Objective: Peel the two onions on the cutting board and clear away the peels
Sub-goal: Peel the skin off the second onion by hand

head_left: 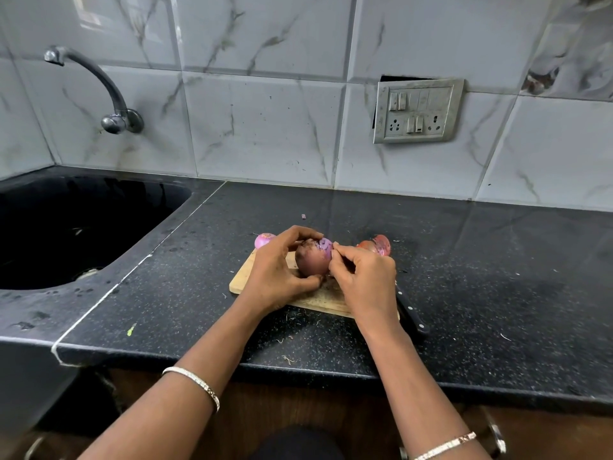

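Note:
A purple onion [313,257] with dirty, part-stripped skin is held just above the wooden cutting board [243,277]. My left hand [282,267] grips it from the left, fingers over the top and thumb underneath. My right hand [363,277] pinches the skin at the onion's right side. A second, pink onion [263,240] lies at the board's far left corner, half hidden behind my left hand. Loose reddish peels [378,244] sit behind my right hand at the board's far right.
A black-handled knife [411,310] lies on the dark counter along the board's right edge. A black sink [66,227] with a curved tap [99,88] is to the left. Small peel scraps dot the counter in front of the board. A socket panel [418,109] is on the tiled wall.

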The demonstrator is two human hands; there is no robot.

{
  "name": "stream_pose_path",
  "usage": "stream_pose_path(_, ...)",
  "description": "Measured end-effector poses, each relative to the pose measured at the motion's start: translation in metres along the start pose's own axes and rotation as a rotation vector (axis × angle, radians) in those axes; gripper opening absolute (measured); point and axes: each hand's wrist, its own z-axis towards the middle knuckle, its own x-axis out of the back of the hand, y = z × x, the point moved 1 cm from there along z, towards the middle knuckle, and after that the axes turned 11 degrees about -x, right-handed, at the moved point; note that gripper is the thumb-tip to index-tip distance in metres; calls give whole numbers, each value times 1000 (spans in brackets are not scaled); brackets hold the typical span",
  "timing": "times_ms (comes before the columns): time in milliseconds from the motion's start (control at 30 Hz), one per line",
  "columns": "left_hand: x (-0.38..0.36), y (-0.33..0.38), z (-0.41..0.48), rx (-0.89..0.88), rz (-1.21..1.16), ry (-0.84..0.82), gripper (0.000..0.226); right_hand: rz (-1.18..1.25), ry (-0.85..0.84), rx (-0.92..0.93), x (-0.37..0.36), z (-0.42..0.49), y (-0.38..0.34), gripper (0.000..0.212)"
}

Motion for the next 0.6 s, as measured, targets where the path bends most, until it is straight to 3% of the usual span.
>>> stream_pose_path(367, -4, 0, -1, 41, -127, 23, 57, 38, 101, -85, 2, 3, -2, 6)
stream_pose_path(600, -3, 1, 1, -4, -43, 10, 60, 150, 53, -195, 6, 5, -3, 10)
